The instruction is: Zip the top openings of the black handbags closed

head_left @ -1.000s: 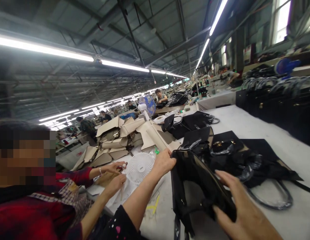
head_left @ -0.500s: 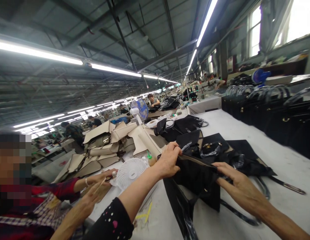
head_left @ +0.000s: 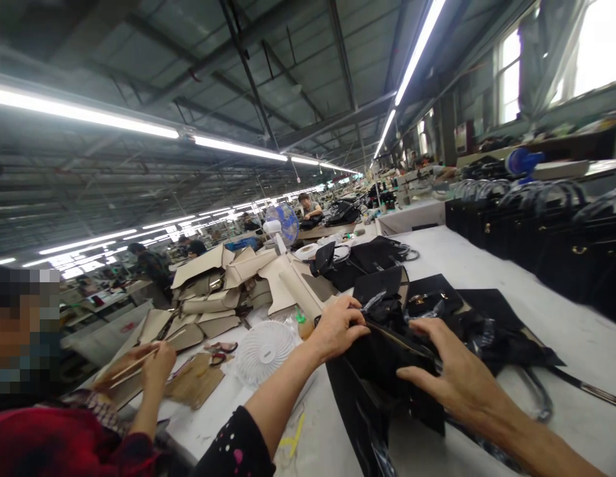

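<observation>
A black bag (head_left: 387, 371) stands at the near part of the white table, its strap hanging toward me. My left hand (head_left: 338, 328) grips the bag's upper left edge, thumb and fingers closed on it. On the bag's right side my right hand (head_left: 444, 364) is spread, with thumb and fingers apart around the edge and nothing visibly gripped. Behind my hands lie several black bag pieces (head_left: 430, 298) with gold-coloured metal parts and clear plastic wrap.
A white fan (head_left: 263, 354) and a green-capped bottle (head_left: 304, 324) stand left of my left hand. Beige pieces (head_left: 208, 291) are piled behind them. A person in red works at the left, near scissors (head_left: 219, 354). Black bags (head_left: 536, 232) line the right side.
My right hand has opened from the bag's edge, its thumb and fingers now apart. The person at the left has drawn their hands back from the scissors. The view has shifted slightly.
</observation>
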The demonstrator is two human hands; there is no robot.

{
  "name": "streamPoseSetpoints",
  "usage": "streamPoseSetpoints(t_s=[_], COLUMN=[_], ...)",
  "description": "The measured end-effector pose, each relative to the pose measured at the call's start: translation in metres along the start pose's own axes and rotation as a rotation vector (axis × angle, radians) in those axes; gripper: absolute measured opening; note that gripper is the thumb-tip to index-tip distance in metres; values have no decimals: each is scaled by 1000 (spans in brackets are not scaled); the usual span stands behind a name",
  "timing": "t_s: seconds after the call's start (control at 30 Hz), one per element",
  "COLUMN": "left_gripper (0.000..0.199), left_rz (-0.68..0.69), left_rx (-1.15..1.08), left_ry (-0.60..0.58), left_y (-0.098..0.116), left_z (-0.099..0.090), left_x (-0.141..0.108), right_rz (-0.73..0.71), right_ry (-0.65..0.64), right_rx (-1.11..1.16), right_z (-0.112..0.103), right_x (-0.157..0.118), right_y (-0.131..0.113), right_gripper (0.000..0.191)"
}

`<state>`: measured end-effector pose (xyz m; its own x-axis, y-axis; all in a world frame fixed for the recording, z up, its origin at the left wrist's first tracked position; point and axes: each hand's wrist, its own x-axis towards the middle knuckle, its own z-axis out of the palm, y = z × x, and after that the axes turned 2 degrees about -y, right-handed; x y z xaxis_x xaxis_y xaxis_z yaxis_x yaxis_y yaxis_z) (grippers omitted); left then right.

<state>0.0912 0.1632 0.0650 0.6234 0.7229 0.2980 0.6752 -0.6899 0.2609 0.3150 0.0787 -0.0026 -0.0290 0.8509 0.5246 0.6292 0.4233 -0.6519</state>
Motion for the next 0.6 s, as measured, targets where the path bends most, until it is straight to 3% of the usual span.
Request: streamPoseSetpoints(t_s=[0.17, 0.3, 0.43, 0.6], left_gripper=[10, 9, 12, 15], left_rz=[-57, -89, -118, -170], left_rx=[-121, -130, -83, -14], left_ry=[39, 87, 117, 159], left_y=[-2, -2, -3, -1], left_z=[3, 8, 14, 18], left_x=[1, 5, 9, 11], right_rz=[118, 90, 84, -22], right_ry=[-92, -88, -54, -33], right_rx=[104, 135, 132, 159], right_z=[4, -2, -3, 0], right_x=[29, 43, 47, 51], right_y=[24, 40, 43, 45], right_gripper=[48, 41, 32, 27])
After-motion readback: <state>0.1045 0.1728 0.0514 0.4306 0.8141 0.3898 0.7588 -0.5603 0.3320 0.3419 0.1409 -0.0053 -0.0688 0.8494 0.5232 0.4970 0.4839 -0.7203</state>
